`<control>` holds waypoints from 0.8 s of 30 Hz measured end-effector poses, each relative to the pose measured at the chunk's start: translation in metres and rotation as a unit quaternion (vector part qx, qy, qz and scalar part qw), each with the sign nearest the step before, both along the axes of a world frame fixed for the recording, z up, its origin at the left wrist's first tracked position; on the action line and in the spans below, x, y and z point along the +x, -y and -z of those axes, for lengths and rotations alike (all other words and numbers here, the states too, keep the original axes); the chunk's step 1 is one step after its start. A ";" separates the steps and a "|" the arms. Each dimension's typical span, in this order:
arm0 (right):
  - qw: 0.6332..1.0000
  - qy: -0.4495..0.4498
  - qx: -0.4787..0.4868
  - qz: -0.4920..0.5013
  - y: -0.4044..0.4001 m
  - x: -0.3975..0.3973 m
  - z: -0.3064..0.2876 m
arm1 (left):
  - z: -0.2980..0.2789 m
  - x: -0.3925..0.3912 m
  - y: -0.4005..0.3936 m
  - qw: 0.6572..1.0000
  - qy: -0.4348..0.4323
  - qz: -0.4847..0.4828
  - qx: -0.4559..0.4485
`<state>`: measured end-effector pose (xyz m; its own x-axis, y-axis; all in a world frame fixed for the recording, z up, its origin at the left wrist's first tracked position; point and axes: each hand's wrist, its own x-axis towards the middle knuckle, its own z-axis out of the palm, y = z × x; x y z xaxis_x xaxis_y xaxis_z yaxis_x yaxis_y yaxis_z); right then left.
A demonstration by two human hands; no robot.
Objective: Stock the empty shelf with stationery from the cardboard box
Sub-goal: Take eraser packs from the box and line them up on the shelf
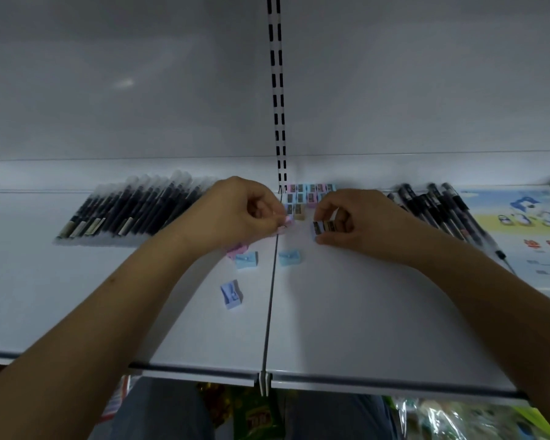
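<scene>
Stationery is already on the shelf, so you're partway through stocking, at a guess past the halfway mark for this level. The cardboard box isn't in view, so I can't tell what's left in it.

Left to right:
- Wrapped pens, a fanned row lying flat toward the back, left of your left hand. Looks done.
- Your left hand, fingers curled, pinching a small pink sharpener right at the seam between the two shelf panels.
- Loose sharpeners lie just in front of that hand: a pink one partly hidden under your wrist, a blue one beside it, another blue one across the seam, a pale lilac one nearer the front edge. These aren't lined up yet.
- Sharpener rows sit at the back by the slotted upright, pastel blue and pink. Three short rows, front one incomplete. That's the job in hand.
- Your right hand, thumb and fingers closed on a pair of sharpeners, held just off the right end of the front row.
- Black pens, loose bunch angled to the right of that hand.
- Printed booklet at the far right, flat on the shelf.

Remaining: seat what you hold, collect the loose ones, fill the bare front area.

Lower shelf holds bagged goods, unrelated.
</scene>
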<state>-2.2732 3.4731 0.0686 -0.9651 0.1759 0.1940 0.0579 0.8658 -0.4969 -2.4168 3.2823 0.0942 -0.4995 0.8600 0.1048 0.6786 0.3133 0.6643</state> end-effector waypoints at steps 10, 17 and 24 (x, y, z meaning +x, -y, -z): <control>0.998 -0.034 0.052 -0.018 -0.004 0.005 -0.004 | -0.009 -0.003 0.009 0.993 -0.105 -0.028 -0.046; 0.986 -0.008 0.081 -0.146 0.033 -0.002 0.002 | -0.012 -0.015 0.047 0.974 -0.133 0.113 -0.146; 0.991 -0.059 0.043 -0.116 0.035 0.004 -0.002 | -0.007 -0.015 0.048 0.977 -0.113 0.109 -0.146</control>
<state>-2.2689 3.4384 0.0711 -0.9475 -0.0694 0.3123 -0.2012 0.8883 -0.4129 -2.4318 3.2347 0.1016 -0.2939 0.9530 -0.0736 0.8695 0.2985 0.3936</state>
